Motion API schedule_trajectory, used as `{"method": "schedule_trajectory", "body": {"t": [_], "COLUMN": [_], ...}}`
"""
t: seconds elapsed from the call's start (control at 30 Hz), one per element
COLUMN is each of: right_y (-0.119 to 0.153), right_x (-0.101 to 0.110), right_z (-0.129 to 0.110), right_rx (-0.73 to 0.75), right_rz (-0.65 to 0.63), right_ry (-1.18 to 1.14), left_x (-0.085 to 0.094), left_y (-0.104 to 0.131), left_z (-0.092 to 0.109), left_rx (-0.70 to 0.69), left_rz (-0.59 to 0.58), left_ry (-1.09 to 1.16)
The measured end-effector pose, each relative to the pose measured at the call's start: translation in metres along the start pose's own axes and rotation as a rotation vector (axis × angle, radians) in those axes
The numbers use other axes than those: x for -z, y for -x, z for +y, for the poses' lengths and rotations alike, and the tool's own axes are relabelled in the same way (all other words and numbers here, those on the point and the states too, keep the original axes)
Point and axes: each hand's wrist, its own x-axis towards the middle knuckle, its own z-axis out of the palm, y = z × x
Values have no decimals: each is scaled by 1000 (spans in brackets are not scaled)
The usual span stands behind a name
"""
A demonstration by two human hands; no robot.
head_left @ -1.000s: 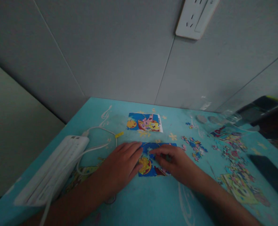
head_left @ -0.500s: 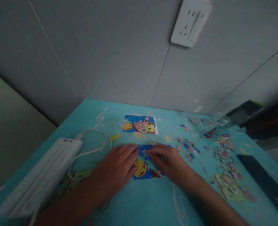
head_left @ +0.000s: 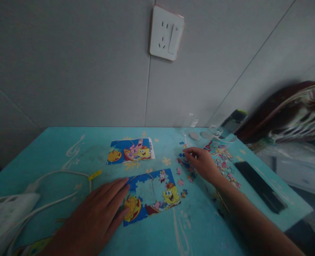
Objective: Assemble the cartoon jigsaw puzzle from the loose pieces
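A partly assembled jigsaw puzzle (head_left: 174, 177) lies on the table, its frame joined around a gap in the middle. My left hand (head_left: 104, 209) rests flat at the puzzle's left edge, fingers stretched out and holding nothing. Over a heap of loose jigsaw pieces (head_left: 191, 172) to the right of the puzzle is my right hand (head_left: 201, 161). Its thumb and fingers are pinched together beside small blue pieces; whatever is between the fingertips is too small to make out. Behind the puzzle lies a reference picture card (head_left: 132, 151) with the same cartoon scene.
More loose pieces (head_left: 222, 160) spread beyond my right forearm, beside a dark flat bar (head_left: 260, 186). Clear plastic containers (head_left: 215, 131) stand at the back right. A white power strip (head_left: 10, 217) and its cable (head_left: 63, 171) lie on the left. A wall socket (head_left: 166, 33) is above.
My right hand has left the puzzle and moved right to the loose pieces, uncovering the gap and the right side. My left hand stays at the left edge. The view has turned right.
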Motion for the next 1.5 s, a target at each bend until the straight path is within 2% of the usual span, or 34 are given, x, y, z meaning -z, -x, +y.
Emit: {"method": "schedule_trajectory", "body": {"t": [0.1,0.2,0.33,0.47,0.67,0.83,0.93,1.07,1.13,1.27,1.4,1.5], "right_y": [-15,-23,-34,-46,-56,-61,-55,-26,-5,28,40,43], "right_x": [6,7,10,11,-1,-2,2,5,3,-6,-12,-16], "right_z": [22,28,38,51,53,52,41,7,-13,-43,-53,-54], "right_rx": [-14,21,0,-55,-85,-116,-112,-55,8,32,86,46], "right_rz": [-27,-84,-47,-49,-56,-54,-46,-55,-140,-327,-462,-505], "right_ry": [20,29,88,122,112,30,-44,-150,-251,-367,-403,-445], "left_x": [-5,-9,-11,-11,-3,7,11,10,10,12,14,15], "left_y": [3,7,12,14,5,-2,-3,-3,-3,-4,-5,-6], "left_z": [-3,-6,-9,-9,-3,3,5,6,6,8,9,9], "left_rx": [-14,-9,15,9,1,30,50,68,67,72,71,71], "left_rz": [17,-4,-57,-44,-20,-52,-92,-123,-129,-149,-164,-164], "left_ry": [-15,-4,9,2,-17,26,53,77,80,72,49,69]}}
